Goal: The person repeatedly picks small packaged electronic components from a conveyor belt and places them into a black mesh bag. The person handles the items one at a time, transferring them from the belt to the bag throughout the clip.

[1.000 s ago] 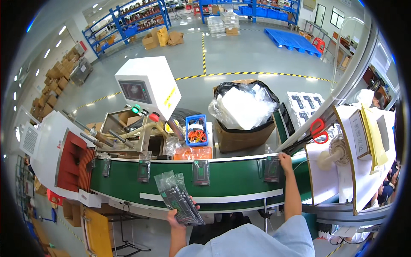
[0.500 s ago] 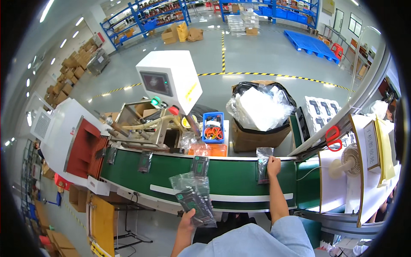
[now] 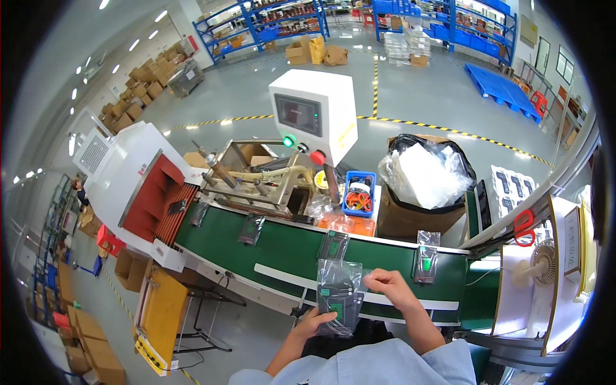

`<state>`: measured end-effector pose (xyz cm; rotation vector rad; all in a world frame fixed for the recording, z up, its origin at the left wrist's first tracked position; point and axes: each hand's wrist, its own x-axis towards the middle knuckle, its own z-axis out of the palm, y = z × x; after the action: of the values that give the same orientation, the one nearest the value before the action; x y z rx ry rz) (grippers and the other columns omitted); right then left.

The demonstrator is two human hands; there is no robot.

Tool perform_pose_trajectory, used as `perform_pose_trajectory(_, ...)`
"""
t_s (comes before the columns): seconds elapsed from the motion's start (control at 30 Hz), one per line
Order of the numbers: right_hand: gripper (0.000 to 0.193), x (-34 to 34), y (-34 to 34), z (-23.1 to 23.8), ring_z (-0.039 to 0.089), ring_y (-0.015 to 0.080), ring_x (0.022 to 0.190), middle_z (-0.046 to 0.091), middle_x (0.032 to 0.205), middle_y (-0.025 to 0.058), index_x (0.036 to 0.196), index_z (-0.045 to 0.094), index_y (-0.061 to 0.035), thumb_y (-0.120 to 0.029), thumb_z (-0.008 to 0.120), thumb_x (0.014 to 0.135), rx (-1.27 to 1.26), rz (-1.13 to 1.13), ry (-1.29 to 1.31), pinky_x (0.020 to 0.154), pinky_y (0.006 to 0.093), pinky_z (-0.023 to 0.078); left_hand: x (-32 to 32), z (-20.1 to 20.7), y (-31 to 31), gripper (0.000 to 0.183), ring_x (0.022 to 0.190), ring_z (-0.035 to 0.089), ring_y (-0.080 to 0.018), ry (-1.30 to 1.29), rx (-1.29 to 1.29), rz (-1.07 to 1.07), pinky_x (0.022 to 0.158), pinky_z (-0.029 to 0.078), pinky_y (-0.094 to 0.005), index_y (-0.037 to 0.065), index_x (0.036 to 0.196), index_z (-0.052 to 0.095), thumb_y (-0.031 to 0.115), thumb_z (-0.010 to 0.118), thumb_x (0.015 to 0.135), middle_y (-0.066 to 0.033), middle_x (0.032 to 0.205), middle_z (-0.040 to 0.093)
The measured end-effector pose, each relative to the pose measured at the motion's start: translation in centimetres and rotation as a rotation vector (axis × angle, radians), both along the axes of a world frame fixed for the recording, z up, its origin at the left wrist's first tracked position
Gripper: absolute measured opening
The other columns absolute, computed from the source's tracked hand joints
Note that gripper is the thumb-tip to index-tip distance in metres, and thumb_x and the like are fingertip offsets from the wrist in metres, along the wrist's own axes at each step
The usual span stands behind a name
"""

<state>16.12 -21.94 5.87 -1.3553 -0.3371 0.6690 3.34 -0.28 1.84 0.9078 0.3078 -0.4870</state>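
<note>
My left hand point(image 3: 313, 322) is closed on the lower left of a stack of clear plastic bags point(image 3: 340, 305) with flat dark parts and green labels inside. The stack is held in front of me over the belt's near edge. My right hand point(image 3: 391, 287) has curled fingers, its fingertips at the stack's upper right edge. Whether they pinch any film I cannot make out. Beyond, a bagged dark part point(image 3: 426, 263) lies on the green conveyor belt point(image 3: 289, 250) at the right. Another bagged part point(image 3: 333, 244) lies just behind the stack, and another point(image 3: 251, 229) farther left.
A white machine with a red curtain point(image 3: 151, 202) stands at the belt's left end. Behind the belt are a control box point(image 3: 314, 109), a metal fixture point(image 3: 256, 186), a blue bin point(image 3: 360, 194) and a lined carton point(image 3: 417, 218). A fan point(image 3: 542, 263) stands right.
My right hand has left the bagged part on the belt's right end and come back to the stack. The stack has turned more upright. The view has shifted left.
</note>
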Motion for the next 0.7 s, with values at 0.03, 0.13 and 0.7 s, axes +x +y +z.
perform_pose_trajectory(0.03,0.017,0.3,0.3,0.9,0.05,0.0088,0.07,0.055,0.077,0.0016,0.089,0.061,0.002,-0.015,0.058,0.085,0.044,-0.066,-0.006,0.064,0.0225,0.04,-0.2,-0.4,0.2,0.048,0.103,0.054,-0.0214,-0.014,-0.015,0.002,0.087,0.045,-0.0349,-0.002,0.123,0.041,0.014,0.059,0.081,-0.0124,0.113,0.053)
perform_pose_trajectory(0.13,0.014,1.1,0.7,1.3,0.047,0.0082,0.065,0.054,0.074,0.0013,0.084,0.061,0.0018,-0.012,0.058,0.084,0.324,-0.26,0.208,0.06,0.0218,0.038,-0.5,-0.1,0.4,0.049,0.104,0.054,-0.0212,-0.01,-0.061,0.005,0.087,0.045,-0.0353,-0.002,0.124,0.04,0.013,0.059,0.081,-0.0123,0.114,0.053)
perform_pose_trajectory(0.7,0.023,-3.7,0.6,-1.4,0.055,0.0103,0.079,0.062,0.086,0.0049,0.1,0.061,0.0056,-0.011,0.059,0.083,0.014,-0.072,0.225,0.072,0.0232,0.044,-0.7,-0.4,-1.6,0.055,0.116,0.045,-0.0224,-0.049,-0.071,-0.026,0.096,0.038,-0.0375,0.001,0.131,0.032,0.015,0.056,0.083,-0.012,0.127,0.044)
